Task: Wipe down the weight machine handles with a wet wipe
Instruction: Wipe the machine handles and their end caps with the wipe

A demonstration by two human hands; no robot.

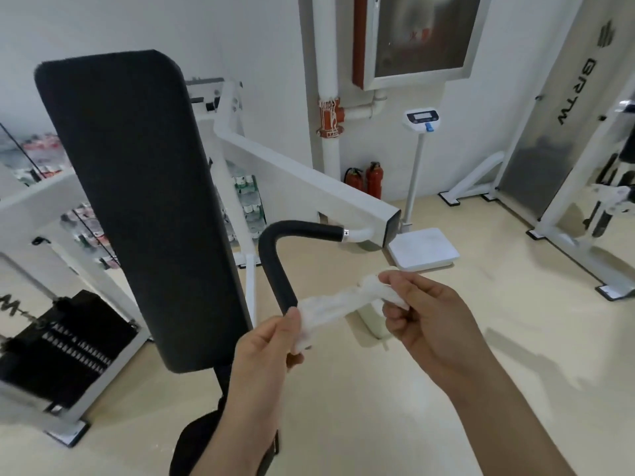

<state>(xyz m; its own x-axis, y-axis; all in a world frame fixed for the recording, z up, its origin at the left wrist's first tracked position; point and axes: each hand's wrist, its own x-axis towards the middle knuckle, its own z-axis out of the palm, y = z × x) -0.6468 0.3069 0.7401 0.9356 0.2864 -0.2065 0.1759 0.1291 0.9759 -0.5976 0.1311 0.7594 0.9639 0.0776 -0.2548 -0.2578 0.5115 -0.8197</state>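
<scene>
A white wet wipe (335, 305) is stretched between my two hands, twisted into a loose band. My left hand (264, 348) pinches its lower left end, just below the tip of the handle. My right hand (422, 314) pinches its upper right end. The black foam-covered handle (275, 259) bends from a white machine arm (309, 180) and hangs down to a free end right above my left thumb. The wipe lies beside the handle's tip; whether it touches is unclear.
A tall black back pad (137, 201) stands left of the handle, with a black seat (192, 444) below. A weight stack (58, 345) sits at lower left. A white floor scale (424, 249) and two red extinguishers (366, 180) stand behind. Another white machine (580, 187) fills the right.
</scene>
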